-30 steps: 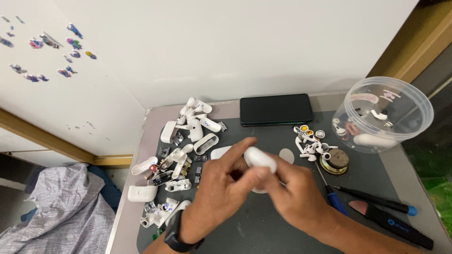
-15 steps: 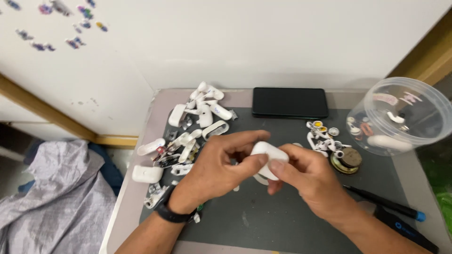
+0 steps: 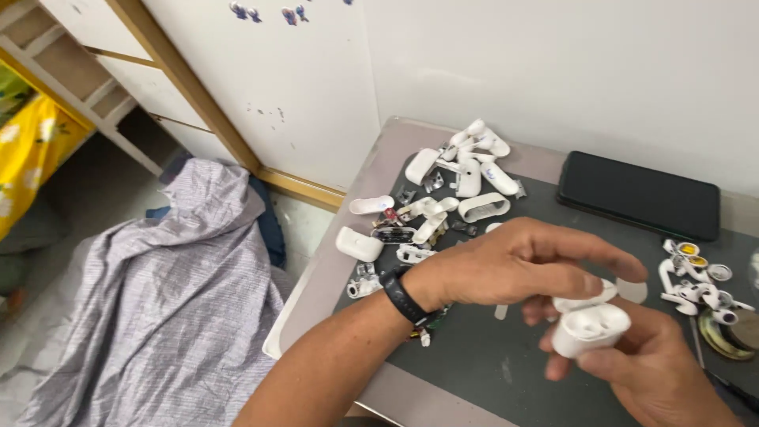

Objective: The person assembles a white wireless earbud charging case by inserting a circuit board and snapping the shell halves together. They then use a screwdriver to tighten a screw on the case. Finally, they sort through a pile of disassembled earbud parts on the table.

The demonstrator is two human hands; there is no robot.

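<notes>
Earbud case (image 3: 590, 329), white and open, sits in the right hand (image 3: 656, 368), whose grip is closed around its body just above the dark mat (image 3: 490, 356) on the surface. Left hand (image 3: 514, 265) reaches over it, fingers pinching the raised lid (image 3: 587, 300). White case parts (image 3: 451, 190) lie heaped beyond; a black phone (image 3: 639, 195) lies near the wall.

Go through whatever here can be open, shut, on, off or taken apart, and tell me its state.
Earbud case: lid open, both wells empty, held in right hand.
Left hand: fingers on the case lid.
Phone: screen dark, flat on the mat.
Pile of white case parts: taken apart, loose.
Earbuds: loose, some opened.
</notes>
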